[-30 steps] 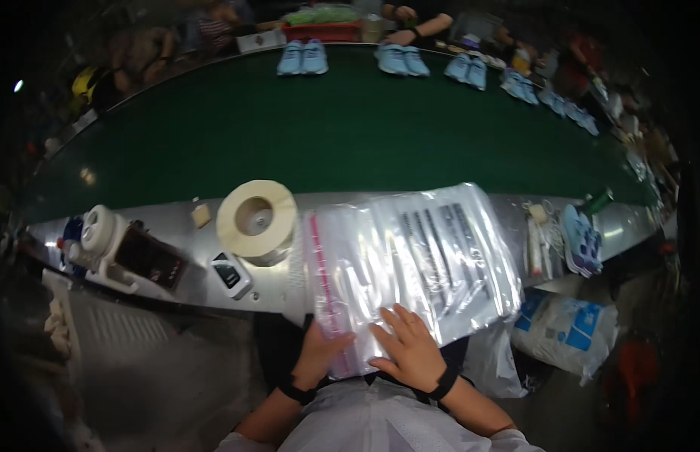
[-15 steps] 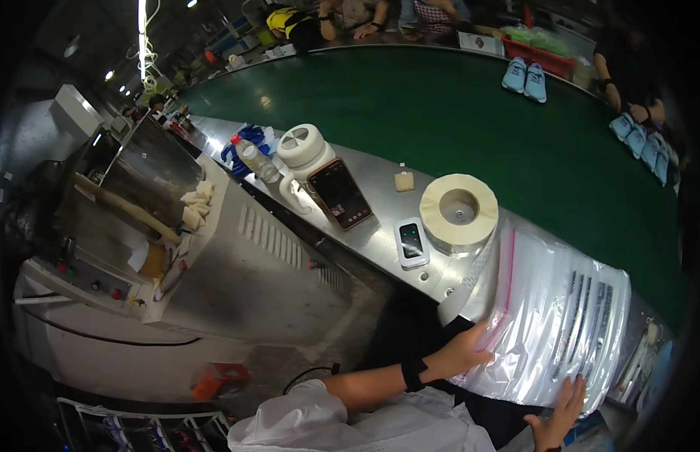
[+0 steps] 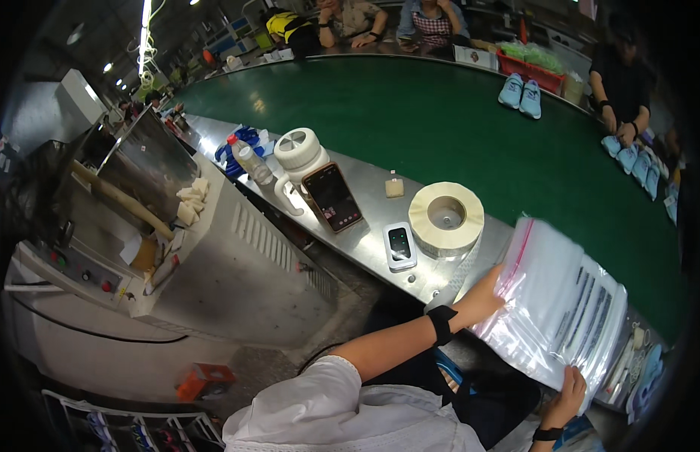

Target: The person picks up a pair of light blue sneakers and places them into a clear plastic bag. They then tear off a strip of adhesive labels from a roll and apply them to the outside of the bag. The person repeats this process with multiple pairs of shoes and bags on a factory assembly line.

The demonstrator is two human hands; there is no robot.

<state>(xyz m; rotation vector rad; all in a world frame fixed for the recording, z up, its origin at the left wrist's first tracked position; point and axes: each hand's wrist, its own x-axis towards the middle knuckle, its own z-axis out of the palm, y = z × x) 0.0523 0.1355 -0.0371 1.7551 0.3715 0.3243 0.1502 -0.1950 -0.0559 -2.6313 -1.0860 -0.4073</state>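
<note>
A stack of clear plastic zip bags (image 3: 549,290) with a pink strip along one edge and dark printed lines hangs between my hands at the table's near right. My left hand (image 3: 481,301) is closed on the side by the pink strip. My right hand (image 3: 567,395) pinches the near corner at the printed end. A roll of cream labels (image 3: 476,224) lies just left of the bags, with its pale strip trailing toward my left hand. Parts of the fingers are hidden by the plastic and its glare.
On the metal ledge (image 3: 372,245) stand a small white device (image 3: 400,247), a phone (image 3: 333,197), a white jug (image 3: 299,154) and a bottle (image 3: 250,160). Beyond runs a green belt (image 3: 380,113) with blue shoes (image 3: 519,96). A machine (image 3: 229,264) stands left; people sit across.
My right hand has gone from spread fingers at the bags' near edge to gripping their corner. My left hand has shifted up and farther away, and the stack is tilted and lifted slightly.
</note>
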